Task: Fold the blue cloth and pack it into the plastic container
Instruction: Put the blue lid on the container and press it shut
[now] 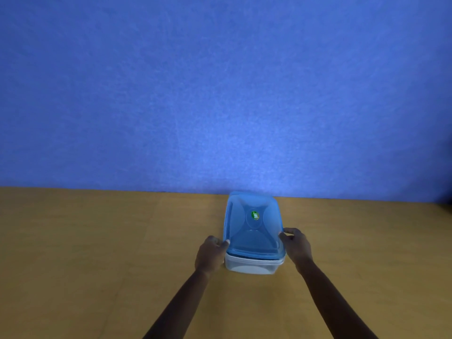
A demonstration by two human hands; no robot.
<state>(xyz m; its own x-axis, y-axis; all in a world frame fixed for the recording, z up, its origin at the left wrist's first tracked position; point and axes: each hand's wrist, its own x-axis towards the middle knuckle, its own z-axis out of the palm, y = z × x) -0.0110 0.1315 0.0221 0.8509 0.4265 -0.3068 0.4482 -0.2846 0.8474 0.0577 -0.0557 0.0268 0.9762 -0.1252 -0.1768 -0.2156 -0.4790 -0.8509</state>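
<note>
A clear plastic container (252,265) stands on the wooden table near the blue wall, with a translucent blue lid (254,228) on top that carries a small green sticker. My left hand (211,254) grips the lid's near left corner and the container's side. My right hand (297,245) holds the near right corner of the lid, fingers curled over its edge. The blue cloth does not show in this view; whether it lies inside the container is hidden by the lid and frosted walls.
The wooden table (97,253) stretches wide to the left and right of the container. A blue wall (220,94) rises right behind the container's far edge. A dark shape (448,204) sits at the far right edge.
</note>
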